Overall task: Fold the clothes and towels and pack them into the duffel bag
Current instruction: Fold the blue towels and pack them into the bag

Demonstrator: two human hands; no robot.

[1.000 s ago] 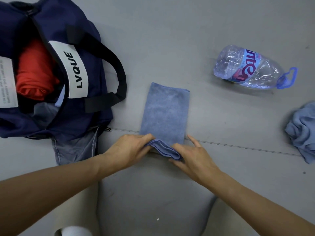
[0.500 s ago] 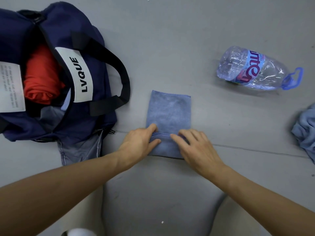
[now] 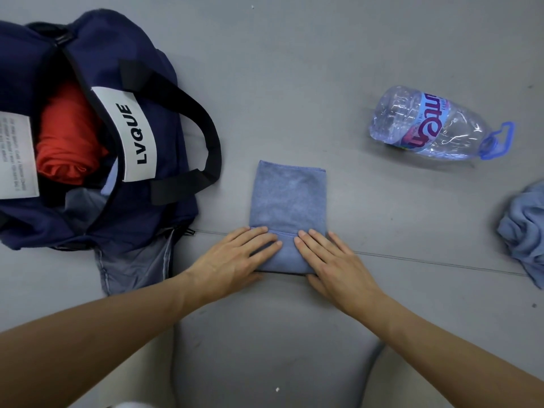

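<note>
A blue towel (image 3: 290, 201) lies folded into a narrow strip on the grey floor, its near end rolled over once. My left hand (image 3: 235, 260) and my right hand (image 3: 332, 260) press flat on that rolled end, fingers straight, side by side. The navy duffel bag (image 3: 164, 92) lies open at the left, with a white LVQUE label. A folded red garment (image 3: 67, 136) sits inside it. A grey denim piece (image 3: 135, 266) sticks out under the bag's near edge.
A large clear plastic water bottle (image 3: 435, 125) with a blue handle lies on its side at the right. A crumpled light blue cloth (image 3: 524, 231) sits at the right edge. A floor seam (image 3: 441, 262) runs across under the towel.
Both hands have rolled the towel's near end away from me and gone from pinching the edge to pressing flat on the fold. The visible flat part of the towel is shorter.
</note>
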